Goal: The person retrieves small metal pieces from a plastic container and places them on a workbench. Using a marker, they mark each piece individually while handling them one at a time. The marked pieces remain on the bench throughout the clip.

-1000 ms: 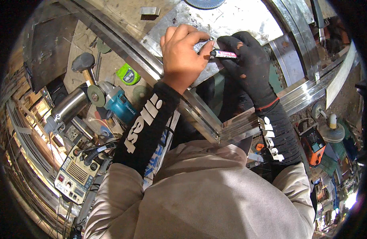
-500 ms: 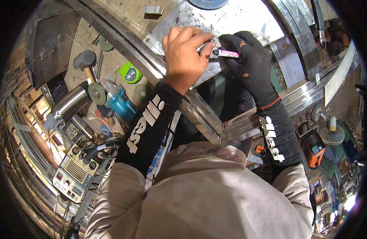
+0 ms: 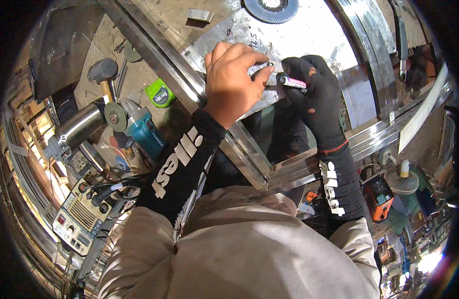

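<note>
A marker pen (image 3: 295, 83), with a pale barrel, a dark band and a coloured label, spans the space between my two hands over a flat metal sheet. My bare left hand (image 3: 237, 82) is closed, thumb and fingers pinching around the pale end of the pen. Its exact grip there is partly hidden. Black-gloved, with holes in the fabric, my right hand (image 3: 316, 94) is closed around the labelled end. The metal sheet (image 3: 319, 32) carries dark handwritten marks beyond my left hand. Below both hands, shiny metal bars meet at a corner (image 3: 265, 179).
Left of the long metal bar (image 3: 154, 47) lie a green tape measure (image 3: 160, 93), a teal angle grinder (image 3: 142, 130) and a hammer (image 3: 103, 72). A welding machine (image 3: 82, 214) stands lower left. A round abrasive disc (image 3: 271, 9) rests on the sheet; an orange-black machine (image 3: 379, 197) sits right.
The view has shifted, so the sheet and disc show lower in the picture. Both hands still hold the marker pen, which is tilted slightly more than before.
</note>
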